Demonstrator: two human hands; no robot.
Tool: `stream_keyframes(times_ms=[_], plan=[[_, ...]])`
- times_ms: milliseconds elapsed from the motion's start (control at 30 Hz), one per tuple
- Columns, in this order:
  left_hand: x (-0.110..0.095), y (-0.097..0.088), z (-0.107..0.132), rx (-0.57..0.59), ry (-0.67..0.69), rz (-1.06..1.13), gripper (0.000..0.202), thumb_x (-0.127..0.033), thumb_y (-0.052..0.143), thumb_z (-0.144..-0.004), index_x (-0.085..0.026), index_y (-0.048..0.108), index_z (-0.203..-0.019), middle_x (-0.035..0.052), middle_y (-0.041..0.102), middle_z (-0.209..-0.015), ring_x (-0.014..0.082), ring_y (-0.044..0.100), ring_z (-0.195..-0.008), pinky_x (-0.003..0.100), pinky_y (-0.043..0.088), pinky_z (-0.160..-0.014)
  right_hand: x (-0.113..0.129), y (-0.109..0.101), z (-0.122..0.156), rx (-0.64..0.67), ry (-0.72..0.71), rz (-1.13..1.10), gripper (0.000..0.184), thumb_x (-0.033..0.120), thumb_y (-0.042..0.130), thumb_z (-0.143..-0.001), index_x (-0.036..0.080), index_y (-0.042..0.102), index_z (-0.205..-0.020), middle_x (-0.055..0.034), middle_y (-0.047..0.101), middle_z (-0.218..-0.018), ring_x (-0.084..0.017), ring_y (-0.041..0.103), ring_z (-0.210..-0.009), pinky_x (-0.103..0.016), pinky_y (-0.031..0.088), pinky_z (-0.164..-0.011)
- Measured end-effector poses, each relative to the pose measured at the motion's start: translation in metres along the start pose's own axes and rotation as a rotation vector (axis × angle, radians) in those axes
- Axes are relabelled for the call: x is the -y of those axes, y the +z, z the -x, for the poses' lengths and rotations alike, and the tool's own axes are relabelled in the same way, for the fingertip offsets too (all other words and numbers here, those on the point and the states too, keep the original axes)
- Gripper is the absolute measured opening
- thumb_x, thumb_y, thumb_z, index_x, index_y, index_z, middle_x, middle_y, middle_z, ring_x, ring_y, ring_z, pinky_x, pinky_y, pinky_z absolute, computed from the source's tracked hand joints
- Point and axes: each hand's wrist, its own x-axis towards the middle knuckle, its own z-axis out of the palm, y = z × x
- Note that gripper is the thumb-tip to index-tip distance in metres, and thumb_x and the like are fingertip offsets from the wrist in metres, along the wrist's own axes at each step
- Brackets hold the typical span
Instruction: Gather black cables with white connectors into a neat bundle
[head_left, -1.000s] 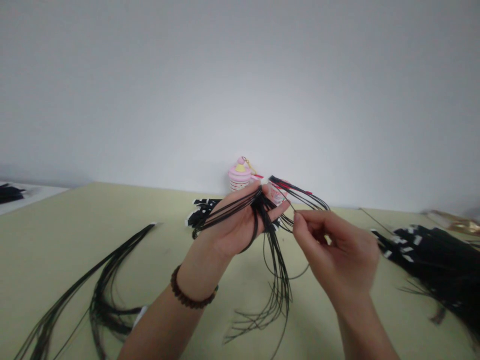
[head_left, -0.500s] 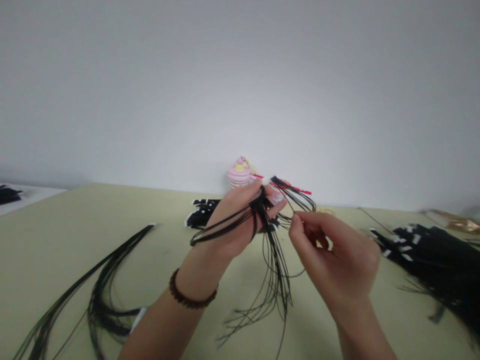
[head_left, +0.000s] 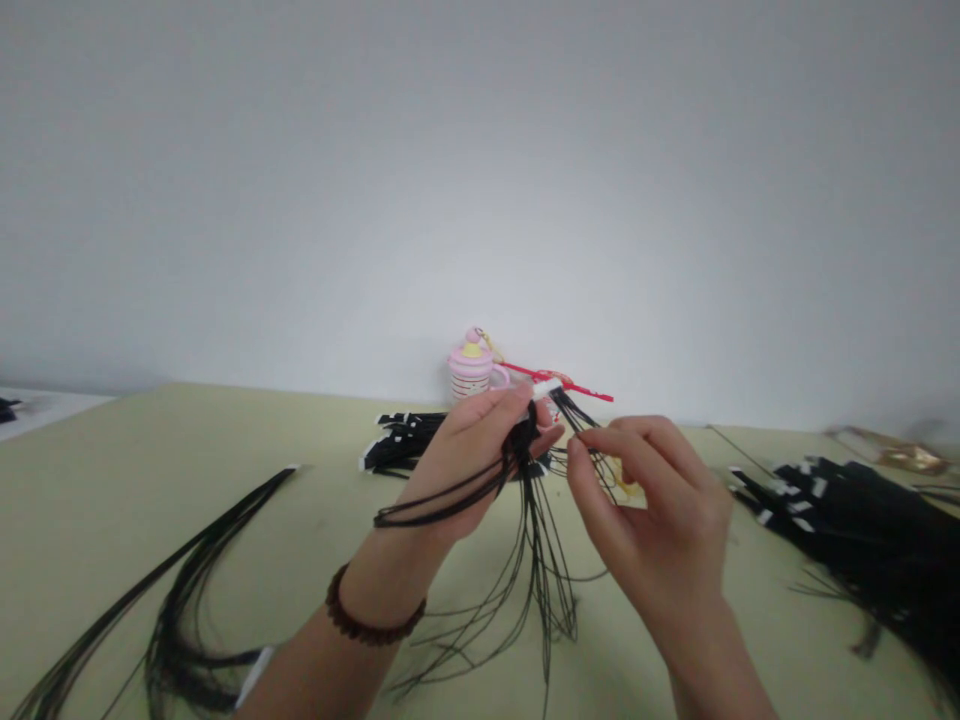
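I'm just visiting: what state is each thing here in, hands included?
Left hand, closed around black cords.
Right hand, thumb and forefinger tips together; any strand between them is too fine to tell.
Held black cords, bunched in the grip, loose ends dangling and fanned out.
Dark bracelet, worn.
Pink cup, upright, lid on.
Left-side cord bundle, lying on the table, strands spread.
Right-side black pile, lying heaped.
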Motion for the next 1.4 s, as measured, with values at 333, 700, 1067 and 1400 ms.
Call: stream_keyframes(times_ms=[333,700,1067,1400], plan=[[0.006,-0.005,-0.001,0.166,0.023,-0.394,0.031,-0.038,0.047,-0.086,-0.015,0.052,-0.066,-0.0003,0.048,-0.068,0.0121,0.041,-0.069,0.026,0.035,-0.068,-0.007,0.007,-0.001,0.050,-0.033,-0.158,0.013,0.005,0.052,-0.081,0.014,0.056,-0.072,-0.0134,0.064,-0.105,-0.014,0.059,-0.102,-0.024,0.046,-0.088],[0.015,-0.001,-0.004,0.061,-0.054,-0.157,0.031,-0.035,0.052,-0.085,-0.012,0.054,-0.064,0.0004,0.049,-0.063,0.0092,0.044,-0.062,0.022,0.040,-0.062,-0.020,0.016,0.001,0.072,-0.012,-0.164,0.017,0.010,0.051,-0.084,0.018,0.056,-0.070,-0.0078,0.065,-0.100,-0.011,0.061,-0.099,-0.017,0.046,-0.086],[-0.027,-0.027,-0.013,-0.325,0.131,0.493,0.025,-0.008,0.044,-0.088,-0.009,0.056,-0.066,0.0007,0.057,-0.064,0.0055,0.056,-0.060,0.042,0.050,-0.090,-0.046,0.012,0.003,0.141,-0.003,-0.146,0.012,0.028,0.058,-0.083,0.024,0.065,-0.074,-0.0068,0.064,-0.110,-0.018,0.061,-0.106,-0.022,0.051,-0.084],[-0.032,-0.030,-0.001,-0.219,0.024,0.600,0.019,-0.009,0.045,-0.088,-0.011,0.059,-0.075,0.0020,0.061,-0.068,0.0100,0.061,-0.065,0.049,0.053,-0.084,-0.060,0.039,0.012,0.277,0.558,-0.735,0.026,0.041,0.053,-0.086,0.020,0.062,-0.099,-0.0074,0.066,-0.103,-0.018,0.065,-0.087,-0.027,0.054,-0.073]])
